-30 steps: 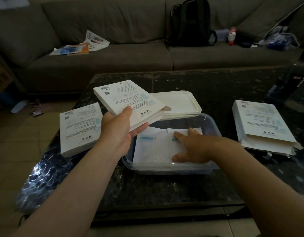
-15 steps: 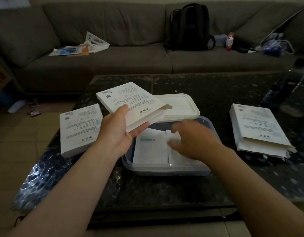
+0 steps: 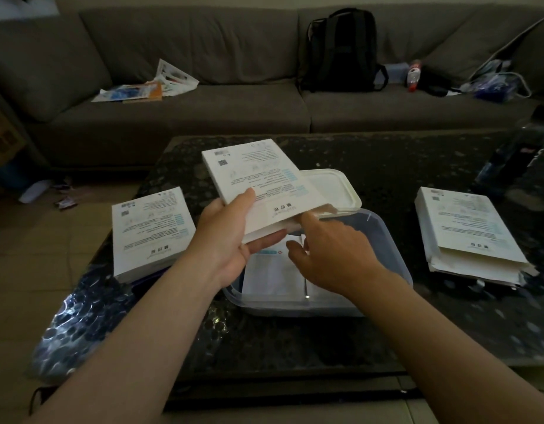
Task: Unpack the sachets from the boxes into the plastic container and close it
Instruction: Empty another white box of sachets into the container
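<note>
As the left hand [image 3: 228, 240] clasps a sachet box [image 3: 258, 179] over the plastic container [image 3: 396, 258], the right hand [image 3: 335, 258], grip loose and empty, touches its open end.

sachets [image 3: 269, 278] mostly hidden; box [image 3: 258, 175] print perhaps unreadable

Sitting open, lidless: clear plastic container [image 3: 387, 240], holding white sachets [image 3: 270, 273] flat. Lying at its 12 o'clock: white lid [image 3: 332, 188]. Hovering tilted over its 11 o'clock rim: held box [image 3: 258, 185]. Lying flat at 9 o'clock: second box [image 3: 151, 231]; at 3 o'clock: box stack [image 3: 466, 231].
</note>
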The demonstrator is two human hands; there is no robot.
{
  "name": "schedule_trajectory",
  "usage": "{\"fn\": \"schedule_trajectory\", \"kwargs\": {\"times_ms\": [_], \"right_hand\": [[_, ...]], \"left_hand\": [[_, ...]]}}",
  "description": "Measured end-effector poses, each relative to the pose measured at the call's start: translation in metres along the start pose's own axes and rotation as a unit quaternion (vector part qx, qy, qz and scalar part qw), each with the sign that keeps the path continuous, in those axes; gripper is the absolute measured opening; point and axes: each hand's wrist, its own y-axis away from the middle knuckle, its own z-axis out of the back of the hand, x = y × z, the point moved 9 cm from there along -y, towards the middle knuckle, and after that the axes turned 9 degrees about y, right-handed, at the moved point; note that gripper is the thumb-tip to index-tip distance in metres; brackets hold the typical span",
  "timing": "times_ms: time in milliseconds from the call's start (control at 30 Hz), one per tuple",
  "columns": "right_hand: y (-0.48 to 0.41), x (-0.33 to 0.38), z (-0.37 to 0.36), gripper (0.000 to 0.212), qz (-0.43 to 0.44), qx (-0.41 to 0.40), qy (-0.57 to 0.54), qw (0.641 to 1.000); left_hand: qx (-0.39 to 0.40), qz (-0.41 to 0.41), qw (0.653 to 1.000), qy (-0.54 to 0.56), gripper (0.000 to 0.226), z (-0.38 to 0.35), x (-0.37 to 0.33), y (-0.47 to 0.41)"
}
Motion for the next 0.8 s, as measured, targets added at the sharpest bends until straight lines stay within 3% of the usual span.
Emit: {"fn": "schedule_trajectory", "kwargs": {"times_ms": [200,467,800], "right_hand": [[-0.002,0.002,0.006,0.043,0.025,-0.027,-0.005,0.999],[0.0,0.006,0.023,0.026,0.075,-0.13,0.003,0.989],[0.008,0.0,0.043,0.019,0.122,-0.134,-0.124,0.976]], "left_hand": [[-0.011,0.002,1.0,-0.009,0.025,0.005,0.001,-0.001],[-0.059,0.009,0.998,0.012,0.017,0.017,0.001,-0.004],[-0.104,-0.023,0.994,0.012,0.023,0.028,-0.003,-0.009]]}}
